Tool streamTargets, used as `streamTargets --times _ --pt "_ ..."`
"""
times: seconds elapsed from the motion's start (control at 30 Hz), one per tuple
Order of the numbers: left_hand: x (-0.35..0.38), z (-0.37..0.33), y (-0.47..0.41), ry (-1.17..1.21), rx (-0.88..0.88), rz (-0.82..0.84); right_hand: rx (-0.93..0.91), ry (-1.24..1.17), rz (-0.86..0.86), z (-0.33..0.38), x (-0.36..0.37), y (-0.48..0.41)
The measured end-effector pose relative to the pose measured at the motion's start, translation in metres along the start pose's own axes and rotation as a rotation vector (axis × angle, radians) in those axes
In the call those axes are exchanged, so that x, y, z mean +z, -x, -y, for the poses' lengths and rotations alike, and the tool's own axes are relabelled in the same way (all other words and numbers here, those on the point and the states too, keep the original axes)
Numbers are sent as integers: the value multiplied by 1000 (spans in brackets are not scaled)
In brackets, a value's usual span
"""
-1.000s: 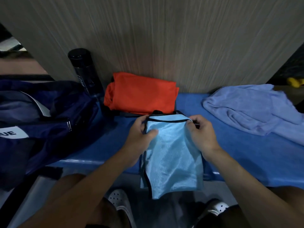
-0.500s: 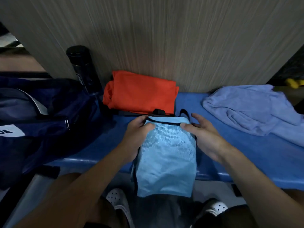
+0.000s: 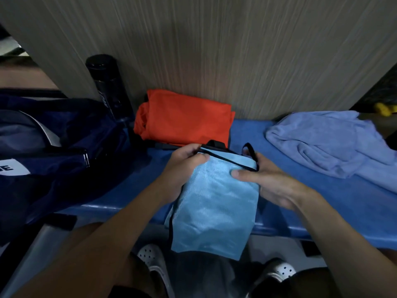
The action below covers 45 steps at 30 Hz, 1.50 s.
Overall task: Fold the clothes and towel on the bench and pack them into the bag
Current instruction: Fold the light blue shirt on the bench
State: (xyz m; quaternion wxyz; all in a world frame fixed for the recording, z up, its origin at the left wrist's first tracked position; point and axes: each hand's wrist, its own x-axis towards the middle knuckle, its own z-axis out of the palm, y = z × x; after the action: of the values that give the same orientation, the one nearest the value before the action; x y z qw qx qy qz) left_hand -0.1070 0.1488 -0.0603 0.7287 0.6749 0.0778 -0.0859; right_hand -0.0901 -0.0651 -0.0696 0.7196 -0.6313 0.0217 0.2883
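Light blue garment (image 3: pixel 214 203) with black trim is sitting at the front edge of the desk (image 3: pixel 300 207), about the middle. Its lower half hangs off over the edge. The left hand (image 3: pixel 182 166) has the top left corner pinched, fingers (image 3: pixel 189 149) curled on the trim and thumb on top of the cloth. The right hand (image 3: pixel 272 183) has its thumb flat on the fabric near the top right corner. The rest of its fingers are mostly tucked behind the edge, so it looks like a pinch but I can't see it fully. The orange garment (image 3: pixel 184 119) lies folded at the back edge against the wall (image 3: pixel 214 50), just behind the blue one. The towel (image 3: pixel 328 143) is rumpled and unfolded toward the right end. The navy bag (image 3: pixel 64 151) is slumped at the left end, with a black bottle (image 3: pixel 109 87) standing between it and the orange garment.
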Motion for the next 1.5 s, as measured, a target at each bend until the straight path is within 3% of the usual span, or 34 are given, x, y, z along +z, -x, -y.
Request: streamTargets --times 0.5,0.73,0.87,0.97,1.03,1.1,1.17,1.23,1.5 --pt "-3 -17 10 -61 142 175 -102 145 97 31 -3 17" --pt "9 -78 14 -325 384 329 -173 427 200 89 10 47" --pt "14 -116 24 -471 486 401 -250 588 157 111 33 64" --pt "11 -127 33 -443 510 324 -337 622 64 118 47 72" --pt "5 -126 36 -388 500 244 -384 613 0 123 53 76" --pt "-10 -120 40 -385 409 276 -415 586 -54 129 57 80" --pt "-27 -106 44 -463 297 346 -433 553 -114 135 59 82" --pt "-41 -90 45 -554 244 314 -433 508 -171 139 59 82" --pt "-86 -110 -3 -499 229 208 -270 200 -294 124 51 46"
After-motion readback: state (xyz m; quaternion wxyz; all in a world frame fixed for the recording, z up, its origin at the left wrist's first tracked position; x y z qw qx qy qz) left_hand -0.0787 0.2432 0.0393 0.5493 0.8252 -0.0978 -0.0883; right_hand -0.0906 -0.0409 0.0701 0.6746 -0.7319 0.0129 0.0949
